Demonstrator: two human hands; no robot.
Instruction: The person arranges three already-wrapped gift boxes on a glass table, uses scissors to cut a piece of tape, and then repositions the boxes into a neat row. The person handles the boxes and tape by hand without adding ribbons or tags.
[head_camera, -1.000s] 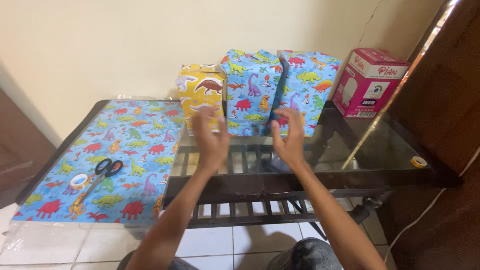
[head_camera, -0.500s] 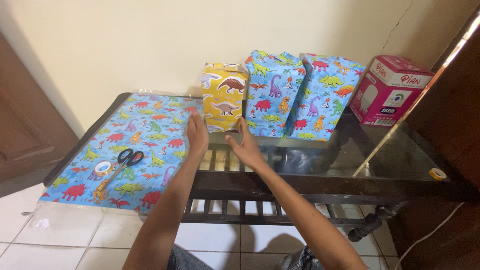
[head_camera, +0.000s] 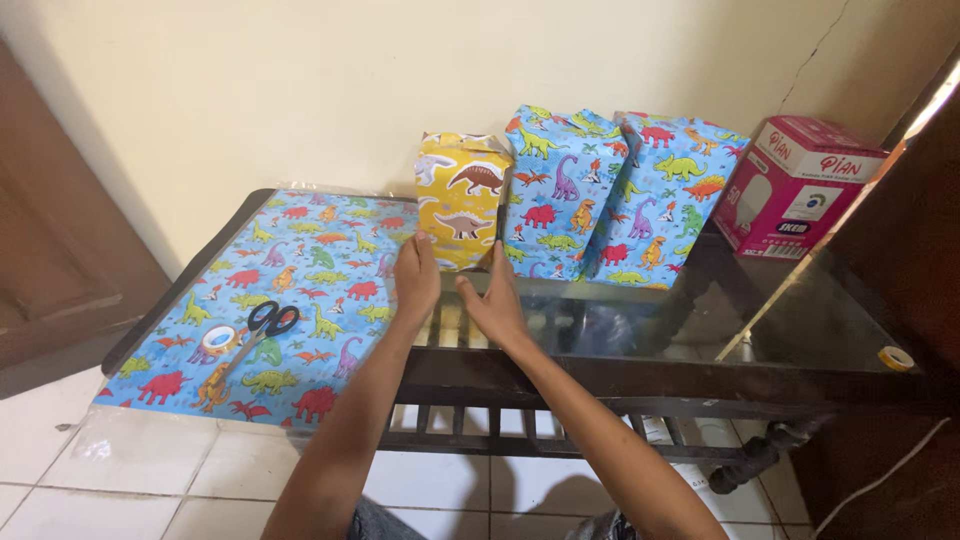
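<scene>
Both hands have come leftward and in toward the yellow box (head_camera: 460, 200); a second ago they were raised before the blue parcels (head_camera: 620, 195), and now the left hand (head_camera: 416, 280) lies at the box's lower left corner, fingers flat and together, while the right hand (head_camera: 493, 298) lies open just under its lower right edge, fingertips near or touching the wrap; neither hand is clamped on anything. The yellow box stands upright between and just beyond the two hands, at the back of the glass desk (head_camera: 800, 330); the blue parcels lean right of the right hand. Left of the left hand the paper sheet (head_camera: 300, 280) lies spread, with scissors (head_camera: 262, 325) and tape roll (head_camera: 218, 340) on it; judging by this, attention has passed to the yellow box.
</scene>
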